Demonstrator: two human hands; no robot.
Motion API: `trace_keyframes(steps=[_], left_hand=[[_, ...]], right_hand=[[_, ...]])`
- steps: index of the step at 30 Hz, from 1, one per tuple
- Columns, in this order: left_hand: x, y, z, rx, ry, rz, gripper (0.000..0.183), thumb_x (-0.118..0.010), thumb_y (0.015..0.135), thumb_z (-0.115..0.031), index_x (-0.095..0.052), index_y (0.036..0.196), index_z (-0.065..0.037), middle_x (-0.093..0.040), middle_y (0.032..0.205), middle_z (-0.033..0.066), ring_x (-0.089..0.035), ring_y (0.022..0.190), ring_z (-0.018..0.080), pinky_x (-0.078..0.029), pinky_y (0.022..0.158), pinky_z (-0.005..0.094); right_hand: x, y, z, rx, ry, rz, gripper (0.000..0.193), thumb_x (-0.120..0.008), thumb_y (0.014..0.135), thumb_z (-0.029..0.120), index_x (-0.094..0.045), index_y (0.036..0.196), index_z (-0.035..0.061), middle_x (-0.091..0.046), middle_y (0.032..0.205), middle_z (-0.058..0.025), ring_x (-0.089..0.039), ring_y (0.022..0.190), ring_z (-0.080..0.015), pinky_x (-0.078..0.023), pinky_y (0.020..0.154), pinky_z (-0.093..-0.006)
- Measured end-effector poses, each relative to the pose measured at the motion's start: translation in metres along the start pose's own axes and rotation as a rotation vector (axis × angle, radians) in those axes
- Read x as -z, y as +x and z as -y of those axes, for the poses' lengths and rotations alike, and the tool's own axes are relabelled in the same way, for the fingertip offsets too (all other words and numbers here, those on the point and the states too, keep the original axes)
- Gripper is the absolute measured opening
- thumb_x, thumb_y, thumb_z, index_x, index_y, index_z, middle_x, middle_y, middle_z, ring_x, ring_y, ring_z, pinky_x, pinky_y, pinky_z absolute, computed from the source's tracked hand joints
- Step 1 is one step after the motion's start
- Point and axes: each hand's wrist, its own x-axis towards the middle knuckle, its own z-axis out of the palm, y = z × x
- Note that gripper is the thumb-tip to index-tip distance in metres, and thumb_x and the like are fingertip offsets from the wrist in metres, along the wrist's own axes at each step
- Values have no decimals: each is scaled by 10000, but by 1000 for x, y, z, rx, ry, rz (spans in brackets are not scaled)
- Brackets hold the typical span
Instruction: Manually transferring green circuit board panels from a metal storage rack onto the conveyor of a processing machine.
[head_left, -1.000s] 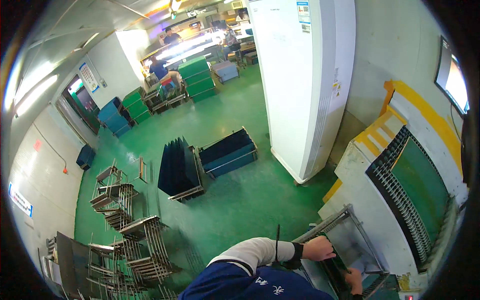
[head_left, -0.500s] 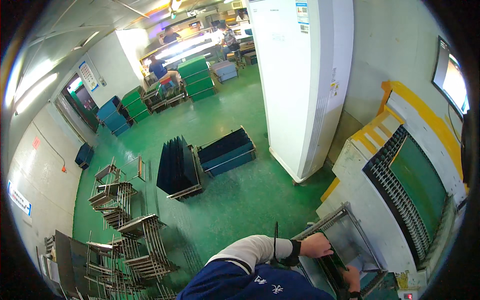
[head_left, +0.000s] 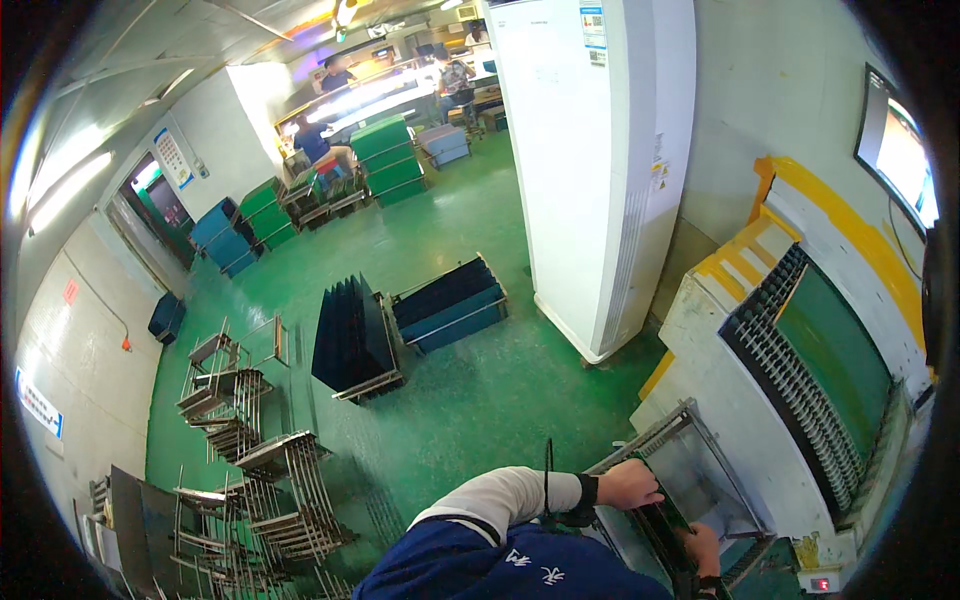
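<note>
My left hand (head_left: 630,484), with a dark band at its wrist, is closed over the upper end of a dark green flat panel (head_left: 662,535). Lower down, my right hand (head_left: 701,547) grips the same panel along its edge; its fingers are partly hidden. The panel stands within a metal frame rack (head_left: 712,455) at lower right, and whether it is one sheet or several pressed together I cannot tell. Beside the rack, a machine's roller conveyor (head_left: 795,385) carries a large green panel (head_left: 838,345) lying flat.
A tall white cabinet unit (head_left: 600,180) stands ahead of the rack. Racks of dark panels (head_left: 352,340) and a blue-sided rack (head_left: 455,320) sit on the green floor. Metal frames (head_left: 285,455) are stacked at left. People (head_left: 455,80) work at a far bench. A screen (head_left: 895,145) hangs at right.
The view has shifted slightly. Both hands keep their hold on the dark green panel, with almost no visible movement relative to the rack.
</note>
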Motion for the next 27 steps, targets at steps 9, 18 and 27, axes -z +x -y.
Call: trace_keyframes(steps=[9, 18, 27], left_hand=[[0, 0, -1, -16, 14, 8, 455, -502, 956, -419, -657, 697, -78, -634, 691, 125, -613, 701, 355, -466, 666, 457], [-2, -1, 2, -2, -7, 13, 464, -508, 957, -423, -646, 702, -61, -637, 698, 133, -629, 715, 367, -485, 675, 471], [0, 0, 1, -7, -19, -9, 460, -514, 955, -420, -637, 699, -59, -632, 701, 136, -627, 725, 370, -483, 688, 473]], right_hand=[[-4, 3, -6, 40, 16, -3, 424, -701, 784, 431, -709, 844, 12, -666, 709, -157, -653, 673, -298, -473, 646, -400], [16, -13, 26, -53, 132, 21, 443, -723, 765, 427, -712, 885, 1, -674, 766, -195, -666, 723, -324, -480, 671, -414], [18, -12, 28, -42, 68, 17, 455, -729, 769, 444, -719, 895, 7, -695, 809, -196, -679, 760, -339, -495, 696, -408]])
